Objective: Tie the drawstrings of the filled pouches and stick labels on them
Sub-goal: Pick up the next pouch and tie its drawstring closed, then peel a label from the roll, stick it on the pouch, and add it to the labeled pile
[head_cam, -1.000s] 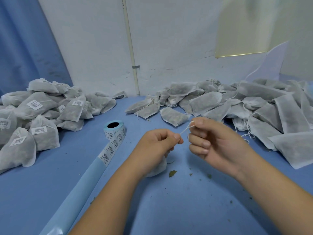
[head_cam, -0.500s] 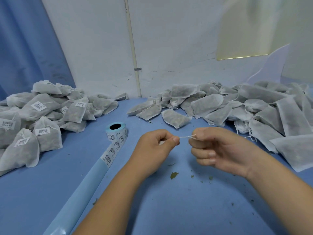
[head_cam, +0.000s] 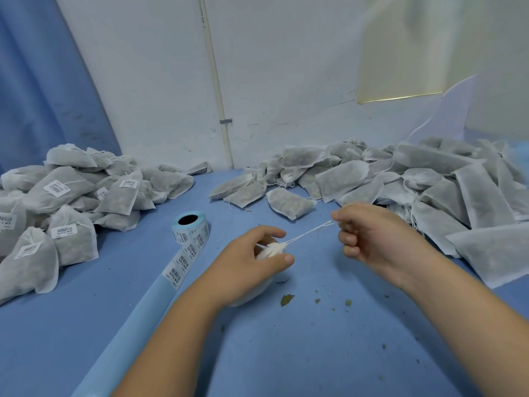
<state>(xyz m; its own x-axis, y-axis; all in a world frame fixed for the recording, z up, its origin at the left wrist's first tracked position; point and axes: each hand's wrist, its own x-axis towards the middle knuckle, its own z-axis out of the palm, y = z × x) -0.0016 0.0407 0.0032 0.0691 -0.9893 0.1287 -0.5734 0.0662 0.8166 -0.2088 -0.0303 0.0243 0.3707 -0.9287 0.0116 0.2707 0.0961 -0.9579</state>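
- Pouch neck is gripped in the curled left hand.
- Drawstring, pinched by right hand, has been drawn taut toward 2 o'clock; hands now wider apart.

The table is blue, the pouches are pale grey-white with a darker speckled fill showing through, the drawstring is white, the label roll is light blue with white black-barcoded labels, and the wall is white.
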